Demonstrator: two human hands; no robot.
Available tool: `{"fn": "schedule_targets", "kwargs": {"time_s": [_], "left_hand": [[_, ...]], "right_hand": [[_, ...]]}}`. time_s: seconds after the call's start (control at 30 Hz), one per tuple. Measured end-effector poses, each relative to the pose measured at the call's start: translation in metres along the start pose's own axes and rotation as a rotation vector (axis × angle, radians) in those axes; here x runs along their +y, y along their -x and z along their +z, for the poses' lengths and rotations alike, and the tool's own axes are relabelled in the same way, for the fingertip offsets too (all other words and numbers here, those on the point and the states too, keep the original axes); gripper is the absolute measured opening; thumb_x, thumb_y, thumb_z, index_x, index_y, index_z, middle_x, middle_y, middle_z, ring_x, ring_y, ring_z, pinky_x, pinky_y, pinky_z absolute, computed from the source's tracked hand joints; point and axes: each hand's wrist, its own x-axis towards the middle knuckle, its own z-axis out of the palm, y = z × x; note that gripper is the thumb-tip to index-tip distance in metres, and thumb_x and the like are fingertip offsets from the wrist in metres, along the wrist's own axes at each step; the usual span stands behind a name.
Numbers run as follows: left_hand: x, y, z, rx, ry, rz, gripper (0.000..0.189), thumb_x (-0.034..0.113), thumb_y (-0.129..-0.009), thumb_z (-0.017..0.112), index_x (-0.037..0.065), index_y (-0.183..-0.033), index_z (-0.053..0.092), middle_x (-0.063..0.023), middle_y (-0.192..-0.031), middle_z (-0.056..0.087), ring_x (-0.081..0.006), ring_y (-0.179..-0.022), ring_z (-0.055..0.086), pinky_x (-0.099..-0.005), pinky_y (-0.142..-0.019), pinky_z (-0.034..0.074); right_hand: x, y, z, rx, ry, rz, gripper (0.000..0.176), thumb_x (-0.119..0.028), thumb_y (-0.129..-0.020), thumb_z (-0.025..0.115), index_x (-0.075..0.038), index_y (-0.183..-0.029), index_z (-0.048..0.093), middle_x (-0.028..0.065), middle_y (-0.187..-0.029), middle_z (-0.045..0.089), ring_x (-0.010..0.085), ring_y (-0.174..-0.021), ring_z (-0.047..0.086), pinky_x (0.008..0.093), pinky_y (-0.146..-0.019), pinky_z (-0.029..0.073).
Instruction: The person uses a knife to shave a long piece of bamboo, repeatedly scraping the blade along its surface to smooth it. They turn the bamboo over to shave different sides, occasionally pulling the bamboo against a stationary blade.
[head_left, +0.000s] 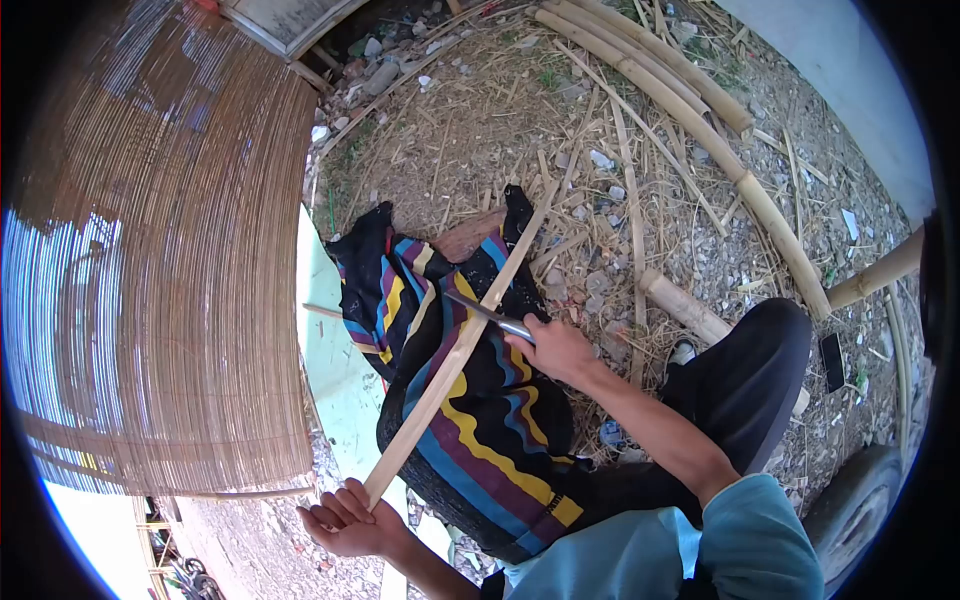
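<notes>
A long pale bamboo strip [432, 392] runs diagonally over a striped black, yellow, blue and purple cloth [500, 470] on my lap. Its lower end is in my left hand [352, 520], fingers closed round it. My right hand [556, 350] grips the handle of a knife [490, 314], whose dark blade lies across the strip around its middle, pointing up and left. The far end of the strip extends past the cloth, over the ground.
A bamboo slat screen [190, 290] hangs at the left, beside a pale green board [338, 390]. Thick bamboo poles [700, 140] and a short bamboo piece [685, 305] lie on littered ground. A phone [832, 362] and a tire [855, 510] are at the right.
</notes>
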Motion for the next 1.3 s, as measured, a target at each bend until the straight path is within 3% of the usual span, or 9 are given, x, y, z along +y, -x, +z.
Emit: {"fn": "schedule_targets", "kwargs": {"time_s": [0.17, 0.27, 0.43, 0.57, 0.63, 0.67, 0.97, 1.17, 1.3], "left_hand": [[0.016, 0.008, 0.018, -0.111, 0.036, 0.064, 0.049, 0.028, -0.095, 0.041, 0.019, -0.054, 0.017, 0.0040, -0.041, 0.015, -0.0053, -0.031, 0.012, -0.0206, -0.037, 0.023], [0.015, 0.004, 0.011, -0.094, 0.017, 0.076, 0.047, 0.027, -0.096, 0.040, 0.019, -0.055, 0.017, 0.0043, -0.041, 0.015, -0.0051, -0.032, 0.012, -0.0206, -0.037, 0.023], [0.016, -0.004, 0.001, 0.067, 0.036, 0.084, 0.044, 0.023, -0.096, 0.037, 0.018, -0.056, 0.020, 0.0035, -0.042, 0.015, -0.0067, -0.034, 0.009, -0.0216, -0.037, 0.018], [0.022, 0.006, 0.017, 0.020, -0.017, 0.094, 0.047, 0.023, -0.096, 0.040, 0.018, -0.055, 0.018, 0.0039, -0.042, 0.013, -0.0060, -0.032, 0.011, -0.0208, -0.038, 0.024], [0.027, 0.007, 0.026, 0.057, -0.016, 0.100, 0.046, 0.022, -0.096, 0.040, 0.018, -0.055, 0.018, 0.0037, -0.042, 0.013, -0.0061, -0.032, 0.010, -0.0218, -0.037, 0.022], [0.022, 0.004, 0.017, 0.010, -0.003, 0.085, 0.046, 0.022, -0.096, 0.040, 0.018, -0.055, 0.019, 0.0036, -0.042, 0.013, -0.0063, -0.033, 0.010, -0.0221, -0.037, 0.022], [0.020, 0.005, 0.018, -0.016, 0.013, 0.071, 0.047, 0.024, -0.095, 0.041, 0.019, -0.054, 0.019, 0.0034, -0.041, 0.014, -0.0071, -0.032, 0.011, -0.0218, -0.038, 0.023], [0.012, -0.012, 0.000, 0.065, 0.010, 0.058, 0.044, 0.023, -0.096, 0.039, 0.018, -0.056, 0.019, 0.0028, -0.043, 0.015, -0.0068, -0.033, 0.010, -0.0206, -0.038, 0.020], [0.017, 0.005, 0.011, 0.117, 0.008, 0.091, 0.040, 0.021, -0.095, 0.039, 0.017, -0.059, 0.023, 0.0030, -0.044, 0.016, -0.0066, -0.034, 0.011, -0.0194, -0.038, 0.022]], "right_hand": [[-0.016, 0.015, 0.009, 0.112, -0.099, -0.458, 0.044, -0.050, -0.085, 0.055, -0.006, -0.085, 0.051, 0.0149, -0.057, 0.059, 0.0358, -0.055, 0.061, 0.0445, -0.049, 0.050], [0.025, -0.012, 0.029, 0.086, 0.002, 0.066, 0.046, -0.052, -0.085, 0.052, -0.005, -0.088, 0.053, 0.0164, -0.060, 0.060, 0.0350, -0.056, 0.063, 0.0433, -0.049, 0.051], [-0.003, 0.004, 0.018, 0.060, 0.074, 0.060, 0.046, -0.050, -0.087, 0.050, -0.005, -0.090, 0.053, 0.0176, -0.058, 0.059, 0.0365, -0.058, 0.063, 0.0477, -0.051, 0.051], [-0.021, 0.026, 0.015, 0.076, -0.082, -0.449, 0.042, -0.049, -0.083, 0.057, -0.008, -0.087, 0.050, 0.0140, -0.055, 0.056, 0.0347, -0.055, 0.061, 0.0438, -0.049, 0.050], [0.013, 0.020, 0.037, 0.180, -0.060, -0.411, 0.042, -0.050, -0.082, 0.057, -0.008, -0.088, 0.051, 0.0155, -0.058, 0.059, 0.0341, -0.057, 0.062, 0.0436, -0.049, 0.050], [0.025, 0.011, 0.051, 0.140, -0.054, 0.138, 0.044, -0.050, -0.082, 0.057, -0.007, -0.089, 0.053, 0.0170, -0.061, 0.061, 0.0342, -0.057, 0.063, 0.0439, -0.050, 0.051], [0.003, 0.021, 0.023, 0.131, 0.016, -0.305, 0.044, -0.052, -0.082, 0.056, -0.009, -0.089, 0.052, 0.0147, -0.060, 0.061, 0.0345, -0.056, 0.063, 0.0440, -0.050, 0.051], [0.021, -0.003, 0.036, 0.098, 0.087, 0.208, 0.046, -0.052, -0.085, 0.053, -0.007, -0.095, 0.055, 0.0179, -0.062, 0.062, 0.0375, -0.061, 0.063, 0.0461, -0.052, 0.052], [0.009, 0.025, 0.036, 0.150, -0.087, -0.260, 0.044, -0.050, -0.082, 0.058, -0.007, -0.090, 0.053, 0.0132, -0.064, 0.062, 0.0343, -0.057, 0.063, 0.0439, -0.049, 0.050]]}}
